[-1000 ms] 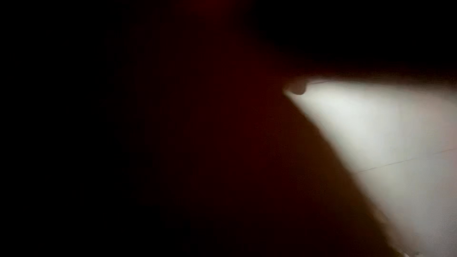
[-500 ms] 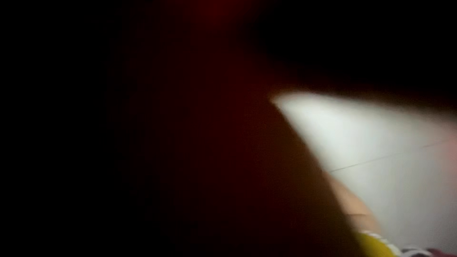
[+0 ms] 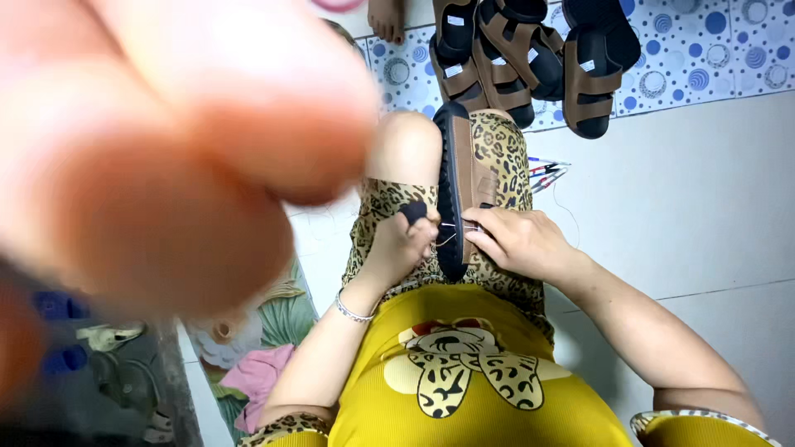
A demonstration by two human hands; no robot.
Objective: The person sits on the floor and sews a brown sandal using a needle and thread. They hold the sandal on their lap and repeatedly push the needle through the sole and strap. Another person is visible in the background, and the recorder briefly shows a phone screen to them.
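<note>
A brown sandal with a black sole [image 3: 454, 178] stands on edge on my lap, between my knees in leopard-print trousers. My left hand [image 3: 404, 244] grips a dark-handled awl [image 3: 414, 213] whose metal tip points at the sandal's side. My right hand [image 3: 520, 240] holds the sandal from the right, with its fingertips at the metal tip and a thin thread. Large blurred fingers of another person [image 3: 166, 141] sit close to the lens and hide the upper left of the view.
Several brown-and-black sandals [image 3: 530, 58] lie on a blue-dotted mat [image 3: 712, 50] at the top. Pens or thin tools [image 3: 546, 171] lie on the white tiled floor [image 3: 704, 215]. Another person's bare foot [image 3: 386, 18] shows at top. A floral mat [image 3: 277, 319] and pink cloth [image 3: 252, 377] lie left.
Earlier the lens was almost wholly covered and dark. The covering fingers have drawn back to the upper left, and my lap, both hands and the sandal are now in view.
</note>
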